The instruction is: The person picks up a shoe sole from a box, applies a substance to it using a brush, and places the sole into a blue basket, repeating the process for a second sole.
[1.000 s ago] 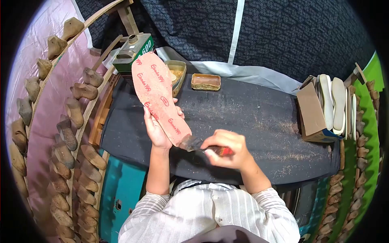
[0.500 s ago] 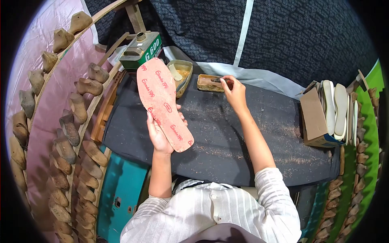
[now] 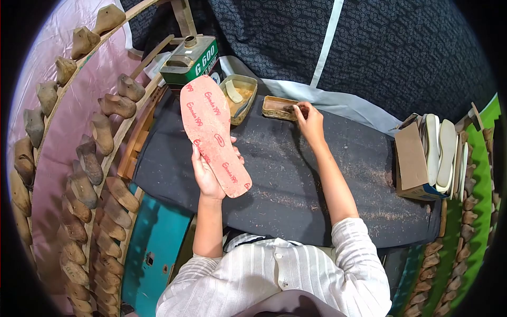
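A pink insole-shaped sheet [image 3: 211,127] with red lettering is held up over the left part of the dark table by my left hand [image 3: 208,177], its thumb on the near edge and fingers behind. My right hand [image 3: 310,122] is at the right end of a small rectangular tray [image 3: 272,114]. Its fingers are pinched together on something dark and small that I cannot make out. Beside the tray, partly behind the sheet, stands a larger tub [image 3: 249,84] with a pale piece [image 3: 233,92] inside.
A green G 600 can [image 3: 193,61] stands at the back left. On the right, a cardboard box [image 3: 413,158] holds pale insoles [image 3: 445,150]. Wooden shoe lasts [image 3: 102,133] line racks on both sides. Debris is scattered over the dark table cover [image 3: 274,201].
The view has shifted slightly. My right hand has tilted at the tray's right end, and the dark thing in its fingers shows less. My left hand still holds the sheet much as before.
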A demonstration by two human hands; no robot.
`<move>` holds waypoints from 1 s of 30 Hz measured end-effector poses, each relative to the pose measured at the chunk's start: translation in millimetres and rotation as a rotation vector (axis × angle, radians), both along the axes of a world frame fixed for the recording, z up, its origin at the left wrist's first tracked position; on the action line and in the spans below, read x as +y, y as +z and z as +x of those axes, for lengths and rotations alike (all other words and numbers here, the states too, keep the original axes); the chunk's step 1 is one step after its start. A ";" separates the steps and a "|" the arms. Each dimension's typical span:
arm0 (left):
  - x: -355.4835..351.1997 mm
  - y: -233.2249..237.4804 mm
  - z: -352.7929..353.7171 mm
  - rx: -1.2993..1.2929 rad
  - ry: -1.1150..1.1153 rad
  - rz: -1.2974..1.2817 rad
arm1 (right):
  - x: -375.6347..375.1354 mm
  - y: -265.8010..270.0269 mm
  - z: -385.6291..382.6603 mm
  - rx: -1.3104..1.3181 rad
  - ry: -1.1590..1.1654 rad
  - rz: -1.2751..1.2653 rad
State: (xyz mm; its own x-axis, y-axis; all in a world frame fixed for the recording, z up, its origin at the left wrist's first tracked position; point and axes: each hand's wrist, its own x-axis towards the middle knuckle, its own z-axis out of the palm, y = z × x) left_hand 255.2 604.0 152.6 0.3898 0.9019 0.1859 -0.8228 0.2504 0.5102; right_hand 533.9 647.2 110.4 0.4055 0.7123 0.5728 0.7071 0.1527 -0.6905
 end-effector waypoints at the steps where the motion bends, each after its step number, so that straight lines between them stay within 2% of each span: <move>1: 1.3 -0.6 1.7 0.000 -0.001 -0.003 | -4.0 4.7 -2.1 0.001 0.000 -0.002; 4: 2.9 -1.0 7.1 0.032 0.032 -0.025 | -29.7 29.2 -19.9 0.093 0.018 0.068; 6: 4.2 0.4 11.1 0.042 0.062 -0.036 | -49.5 45.6 -35.7 0.074 0.074 0.238; 8: 7.8 -0.2 14.5 0.052 0.093 -0.048 | -75.5 62.0 -58.0 0.253 0.178 0.232; 10: 11.9 -4.1 16.0 0.019 0.068 0.010 | -98.0 73.8 -77.3 0.284 0.322 0.260; 14: 5.6 9.4 25.6 0.093 0.124 -0.064 | -118.5 96.7 -99.1 -0.040 0.560 0.366; 16: 7.0 7.7 29.8 0.088 0.259 -0.100 | -121.7 98.9 -106.4 -0.117 0.587 0.350; 20: 5.8 8.1 24.7 0.141 0.221 0.001 | -130.8 91.3 -103.8 -0.135 0.640 0.350; 24: 5.9 6.7 17.5 -0.008 0.027 0.067 | -138.2 94.4 -95.9 -0.126 0.768 0.308; 27: 0.4 12.2 21.6 0.068 0.101 -0.008 | -132.9 100.7 -95.9 -0.050 0.673 0.359; 29: -6.0 23.9 27.1 0.104 0.142 -0.044 | -125.0 105.0 -101.9 -0.127 0.593 0.420; 30: -11.0 31.8 31.7 0.041 0.176 -0.098 | -122.6 105.2 -104.1 -0.178 0.562 0.447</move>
